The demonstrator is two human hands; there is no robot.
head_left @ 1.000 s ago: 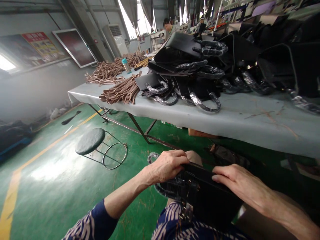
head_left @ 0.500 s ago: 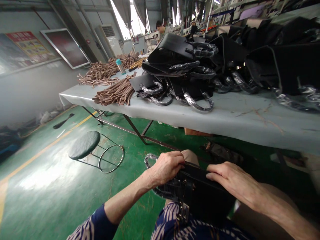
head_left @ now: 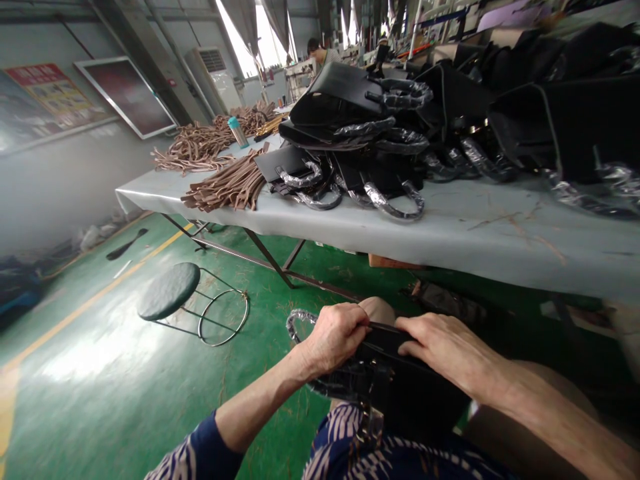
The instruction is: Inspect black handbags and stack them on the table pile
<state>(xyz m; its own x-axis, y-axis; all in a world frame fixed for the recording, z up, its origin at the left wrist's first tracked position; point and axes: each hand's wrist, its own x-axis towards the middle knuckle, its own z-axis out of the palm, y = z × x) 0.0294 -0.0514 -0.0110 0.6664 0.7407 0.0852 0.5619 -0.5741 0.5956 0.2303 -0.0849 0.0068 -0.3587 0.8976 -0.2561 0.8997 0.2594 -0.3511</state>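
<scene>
A black handbag (head_left: pixel 420 393) lies across my lap, with a metal buckle (head_left: pixel 370 423) on a strap at its near side. Its handle (head_left: pixel 300 320), wrapped in clear plastic, sticks out past my left wrist. My left hand (head_left: pixel 340 337) is closed on the bag's upper edge, the fingers bent over it. Further right along the same edge, my right hand (head_left: pixel 437 343) pinches the bag between thumb and fingers. The bag's underside is hidden against my lap.
Ahead stands a long covered table (head_left: pixel 475 220) bearing piled black handbags (head_left: pixel 340 100), bundles of brown straps (head_left: pixel 225 183) and a teal-capped bottle (head_left: pixel 237 132). A round stool (head_left: pixel 170 293) is on the green floor to the left. Another person (head_left: pixel 323 53) sits far back.
My right hand has slid left along the bag's edge, closer to my left hand. The left hand keeps its hold in nearly the same place.
</scene>
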